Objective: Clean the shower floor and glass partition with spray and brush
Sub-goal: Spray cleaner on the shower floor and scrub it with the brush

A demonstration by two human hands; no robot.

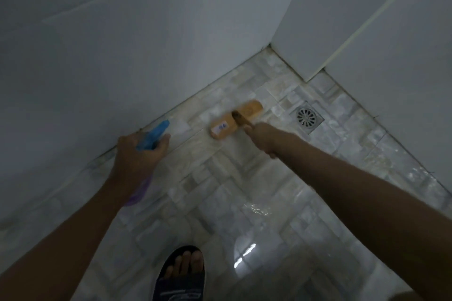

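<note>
Slick mosaic shower floor (244, 190); my right hand (264, 138) clenches stiff orange plastic brush (234, 120) at handle, left hand (139, 154) wraps light blue-nozzled spray bottle (156, 134).

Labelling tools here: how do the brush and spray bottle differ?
The brush is orange with a white label; the spray bottle has a blue top and purple body. The brush is in the right hand, the bottle in the left hand. The brush head lies on the floor tiles near the drain; the bottle is held above the floor by the wall. Both are gripped.
</note>
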